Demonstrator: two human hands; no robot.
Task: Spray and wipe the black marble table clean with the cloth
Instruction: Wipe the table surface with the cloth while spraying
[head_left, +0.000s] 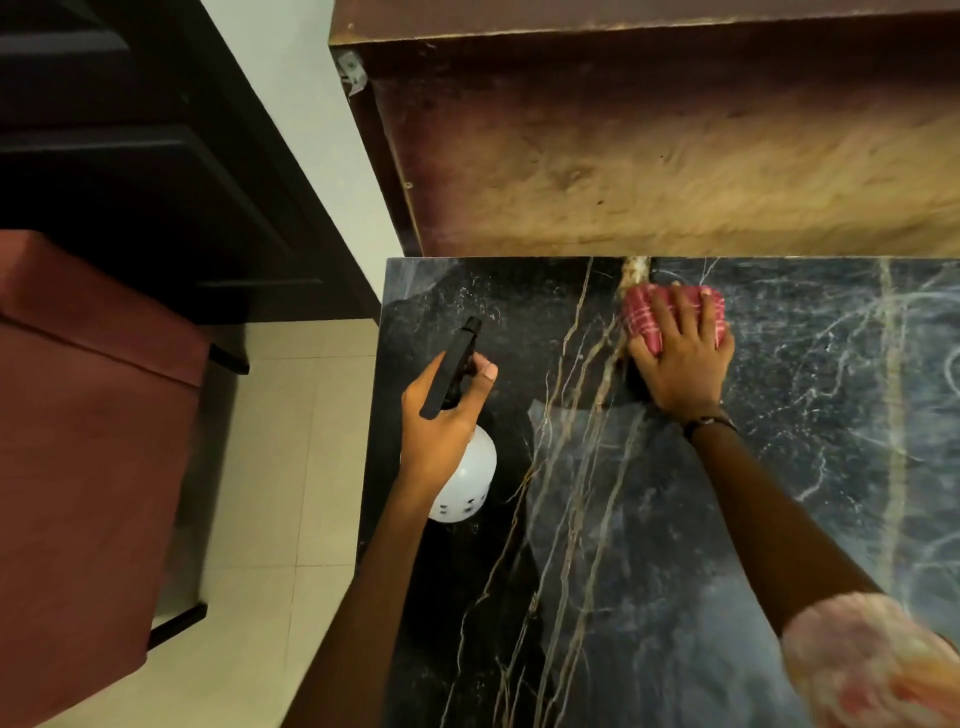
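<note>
My right hand (684, 358) presses flat, fingers spread, on the red cloth (670, 312) at the black marble table (649, 519)'s far edge; I'd keep even pressure, overlapping strokes. My left hand (441, 415) grips the spray bottle (465, 483) alongside.

1. One view only, worn on the head, looking steeply down and forward.
2. It sits close over the black marble table (675, 519), which fills the lower right of the frame.
3. Both forearms enter from the bottom edge.
4. Floor tiles (270, 467) show lower left, a wooden panel (649, 156) across the top.
</note>
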